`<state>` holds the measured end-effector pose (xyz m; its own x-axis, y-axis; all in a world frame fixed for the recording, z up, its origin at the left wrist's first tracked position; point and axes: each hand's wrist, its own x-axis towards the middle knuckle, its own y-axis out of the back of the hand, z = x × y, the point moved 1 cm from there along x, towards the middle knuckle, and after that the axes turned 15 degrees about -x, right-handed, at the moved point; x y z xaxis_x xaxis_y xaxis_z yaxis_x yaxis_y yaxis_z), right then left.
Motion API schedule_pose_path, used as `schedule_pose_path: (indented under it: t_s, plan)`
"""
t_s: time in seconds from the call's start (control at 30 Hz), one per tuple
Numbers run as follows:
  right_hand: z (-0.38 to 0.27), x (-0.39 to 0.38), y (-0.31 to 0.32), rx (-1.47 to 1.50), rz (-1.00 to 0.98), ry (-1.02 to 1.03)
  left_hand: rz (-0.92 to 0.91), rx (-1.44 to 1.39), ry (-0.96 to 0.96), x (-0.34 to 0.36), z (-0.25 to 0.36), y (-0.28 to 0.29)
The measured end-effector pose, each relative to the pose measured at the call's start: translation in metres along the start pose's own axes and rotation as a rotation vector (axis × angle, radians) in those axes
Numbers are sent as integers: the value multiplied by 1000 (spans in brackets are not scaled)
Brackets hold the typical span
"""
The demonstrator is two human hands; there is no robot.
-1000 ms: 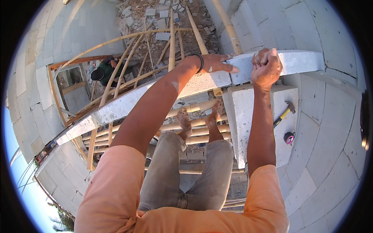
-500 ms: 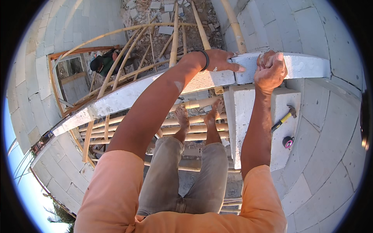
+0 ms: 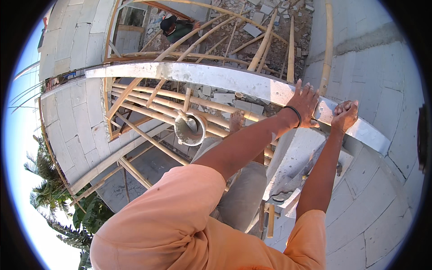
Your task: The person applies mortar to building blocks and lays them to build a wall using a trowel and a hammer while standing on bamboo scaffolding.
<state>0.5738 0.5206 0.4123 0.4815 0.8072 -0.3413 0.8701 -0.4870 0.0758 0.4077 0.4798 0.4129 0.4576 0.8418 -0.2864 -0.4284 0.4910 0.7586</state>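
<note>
A long, narrow row of white wall blocks [image 3: 216,74] runs across in front of me. My left hand [image 3: 306,105] lies over its top near a joint, fingers stretched out and palm down. Just right of it, my right hand [image 3: 345,117] is curled into a fist against the end block [image 3: 369,132]; whatever it may hold is hidden. Below my hands stand pale thick blocks [image 3: 292,155]. A dark hammer head [image 3: 339,169] shows beside my right forearm, which covers the rest. Left of my legs sits a mortar-smeared bucket [image 3: 191,136] with a trowel [image 3: 191,123] in it.
Bamboo poles [image 3: 216,118] form a platform under my feet. More poles [image 3: 265,40] lean beyond the wall, above rubble [image 3: 270,13]. A person in a dark cap [image 3: 173,29] is lower down, at the far left. A block wall [image 3: 360,193] rises on the right.
My view has swung left, bringing the bucket into sight. My left hand's fingers now spread flatter across the block top. The right hand remains curled on the end block.
</note>
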Motion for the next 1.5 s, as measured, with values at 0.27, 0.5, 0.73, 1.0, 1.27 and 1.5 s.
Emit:
schedule_pose_path:
  t_s: [0.27,0.5,0.73,1.0,1.27,1.5]
  plan:
    - [16,0,-5,-68,-55,-19,60,215,41,-18,-1,-14]
    - [0,8,-7,-126,-178,-77,386,-389,-194,-20,-43,0]
    - [-40,-5,16,-204,-212,20,185,-80,92,-68,-146,54]
    - [-29,9,-115,-133,-498,-470,254,-154,17,-75,-156,39]
    - [33,28,-133,-427,-466,-637,260,-211,50,-76,-153,40]
    - [42,23,-130,-493,-515,-618,258,-193,53,-76,-153,41]
